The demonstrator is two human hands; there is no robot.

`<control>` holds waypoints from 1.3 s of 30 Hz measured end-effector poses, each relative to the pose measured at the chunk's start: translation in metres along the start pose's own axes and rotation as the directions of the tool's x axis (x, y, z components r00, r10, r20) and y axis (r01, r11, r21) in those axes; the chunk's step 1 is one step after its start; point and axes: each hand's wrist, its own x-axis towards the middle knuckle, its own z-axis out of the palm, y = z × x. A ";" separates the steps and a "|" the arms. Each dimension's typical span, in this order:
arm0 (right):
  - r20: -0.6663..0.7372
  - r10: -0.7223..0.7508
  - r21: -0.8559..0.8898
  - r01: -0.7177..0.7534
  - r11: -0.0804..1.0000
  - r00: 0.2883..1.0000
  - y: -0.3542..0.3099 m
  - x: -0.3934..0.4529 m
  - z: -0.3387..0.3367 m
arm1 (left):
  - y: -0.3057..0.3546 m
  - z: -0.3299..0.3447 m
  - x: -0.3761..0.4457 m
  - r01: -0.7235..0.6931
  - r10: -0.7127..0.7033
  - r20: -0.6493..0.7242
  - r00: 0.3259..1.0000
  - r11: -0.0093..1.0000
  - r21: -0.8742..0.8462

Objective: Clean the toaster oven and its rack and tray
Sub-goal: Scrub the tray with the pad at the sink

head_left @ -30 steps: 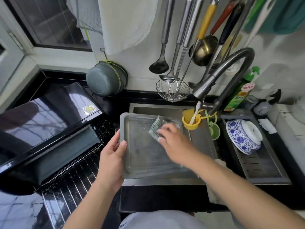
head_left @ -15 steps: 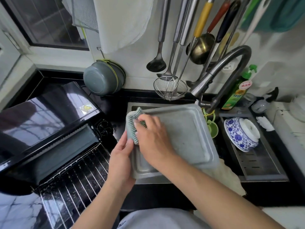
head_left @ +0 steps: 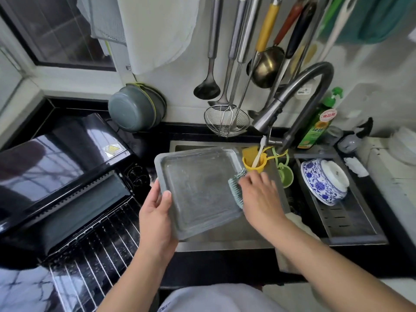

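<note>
A grey metal baking tray (head_left: 198,190) is held over the sink (head_left: 225,242), its hollow side facing me. My left hand (head_left: 157,219) grips the tray's left rim, thumb on top. My right hand (head_left: 258,197) presses a teal ribbed scrubbing cloth (head_left: 236,190) against the tray's right rim. The black toaster oven (head_left: 56,170) stands on the counter at the left with its door down. The wire rack (head_left: 94,248) lies on the open door in front of it.
A curved faucet (head_left: 299,95) arches over the sink. A yellow cup (head_left: 253,159) and a green strainer (head_left: 284,174) hang at the sink's back. A blue-and-white bowl (head_left: 324,179) sits on the drain tray at the right. Ladles and a skimmer (head_left: 226,120) hang above.
The tray was turned over to show its underside, then turned back hollow side up. My right hand and the cloth went from the tray's left edge across to its right rim.
</note>
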 end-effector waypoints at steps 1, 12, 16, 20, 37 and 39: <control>-0.020 0.021 0.004 -0.021 1.000 1.000 0.001 0.008 0.001 | 0.001 0.004 0.000 0.005 -0.006 0.022 1.000 1.000 0.018; -0.058 -0.519 0.476 0.481 0.737 0.853 -0.041 -0.037 0.005 | -0.010 0.032 0.015 0.097 -0.111 -0.138 0.984 0.989 -0.108; -0.177 -0.431 0.354 0.466 0.811 0.885 0.006 -0.021 0.017 | -0.010 0.038 0.012 0.089 -0.098 -0.103 0.990 0.992 -0.088; -0.201 -0.446 0.323 0.489 0.810 0.872 0.051 -0.002 0.012 | 0.000 0.035 0.011 0.152 -0.151 -0.018 0.988 0.985 0.080; 0.491 -0.371 0.594 0.008 0.804 0.788 0.064 0.108 -0.073 | 0.029 -0.015 0.023 -0.411 -0.172 0.519 0.837 0.428 0.805; 0.419 -0.317 0.665 -0.051 0.745 0.851 0.051 0.115 -0.064 | 0.024 -0.010 0.017 -0.264 -0.129 0.493 0.861 0.715 0.647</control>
